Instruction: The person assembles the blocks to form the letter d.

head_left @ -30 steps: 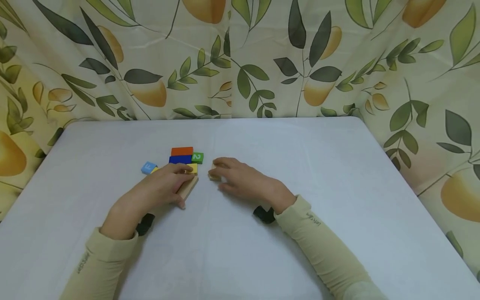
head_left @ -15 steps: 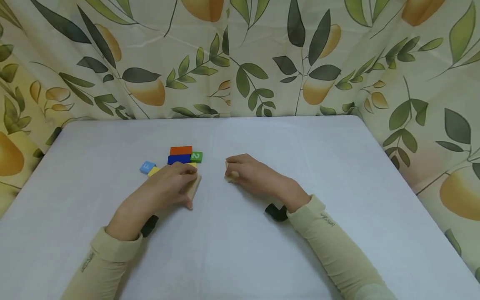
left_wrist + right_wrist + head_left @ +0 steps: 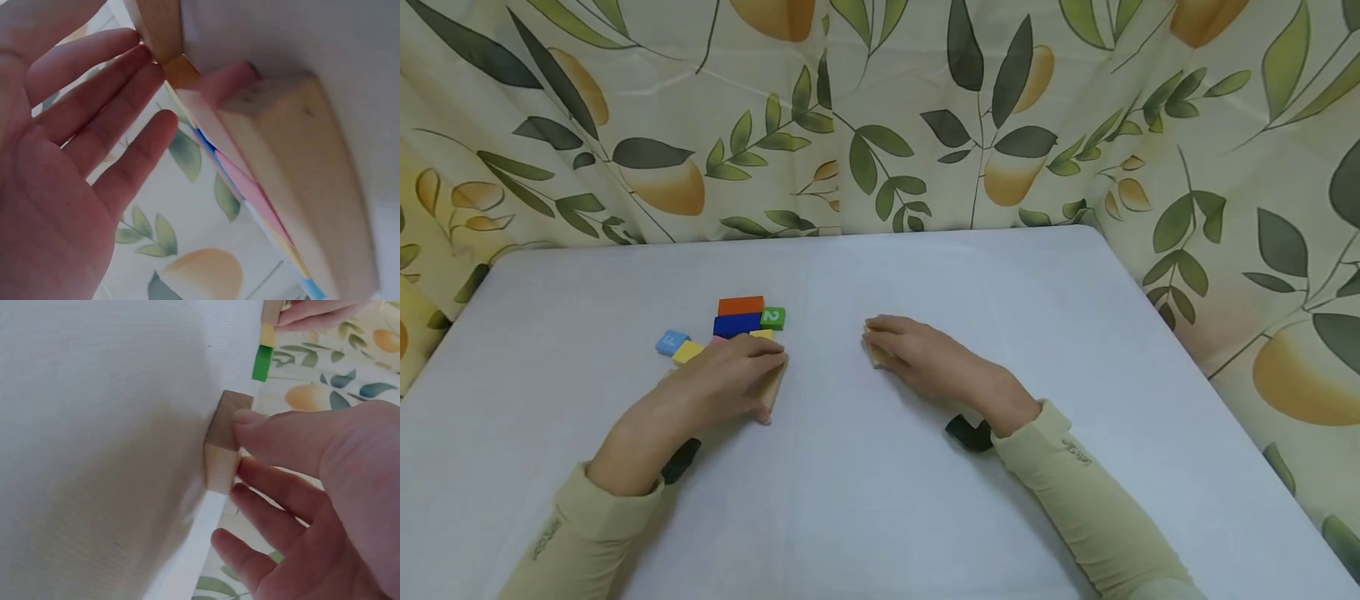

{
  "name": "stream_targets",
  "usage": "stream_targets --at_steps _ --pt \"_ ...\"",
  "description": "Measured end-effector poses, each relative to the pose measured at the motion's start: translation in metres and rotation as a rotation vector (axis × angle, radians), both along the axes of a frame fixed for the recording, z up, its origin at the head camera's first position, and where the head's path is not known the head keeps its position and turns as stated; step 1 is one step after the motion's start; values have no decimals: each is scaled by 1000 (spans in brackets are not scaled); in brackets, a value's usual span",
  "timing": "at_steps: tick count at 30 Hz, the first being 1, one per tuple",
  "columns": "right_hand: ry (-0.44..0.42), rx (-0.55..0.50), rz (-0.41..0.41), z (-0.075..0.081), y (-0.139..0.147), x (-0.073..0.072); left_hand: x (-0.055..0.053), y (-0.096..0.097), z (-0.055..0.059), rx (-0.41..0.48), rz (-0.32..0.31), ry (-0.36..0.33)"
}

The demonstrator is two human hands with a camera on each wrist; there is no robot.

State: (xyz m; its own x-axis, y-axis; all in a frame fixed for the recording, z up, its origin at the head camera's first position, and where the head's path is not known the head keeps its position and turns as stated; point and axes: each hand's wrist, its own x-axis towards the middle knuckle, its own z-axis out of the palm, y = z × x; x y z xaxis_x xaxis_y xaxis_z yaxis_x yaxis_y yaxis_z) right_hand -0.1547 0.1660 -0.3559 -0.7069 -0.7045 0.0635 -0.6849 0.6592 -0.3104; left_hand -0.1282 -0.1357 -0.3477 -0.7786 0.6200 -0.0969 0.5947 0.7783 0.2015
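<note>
In the head view, the left hand (image 3: pixel 711 382) gripped and partly hid a pale block (image 3: pixel 772 387) left of centre; we saw only a speck of pink block (image 3: pixel 718 339). Near centre, the right hand (image 3: pixel 928 360) pinched a boxy wooden block (image 3: pixel 221 444).

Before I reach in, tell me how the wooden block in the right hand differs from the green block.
The wooden block is pinched by the right hand; no hand touches the green block. The wooden block shows bare wood on its visible sides, while the green block shows a white 2. The wooden block is apart from the cluster; the green block lies at the dark blue block's right end. Both have flat faces.
</note>
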Motion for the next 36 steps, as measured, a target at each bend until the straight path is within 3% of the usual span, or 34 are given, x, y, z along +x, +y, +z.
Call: stream_targets --at_steps 6,12,26,36 --pt "5 11 -21 1 3 2 -5 13 6 -52 -10 -16" --pt "19 20 -27 3 12 5 -12 31 12 -61 22 -71" --pt "-18 26 -71 4 26 11 -37 70 21 -132 68 -156" --pt "-88 32 -130 6 27 12 -40 86 24 -104 122 -169"
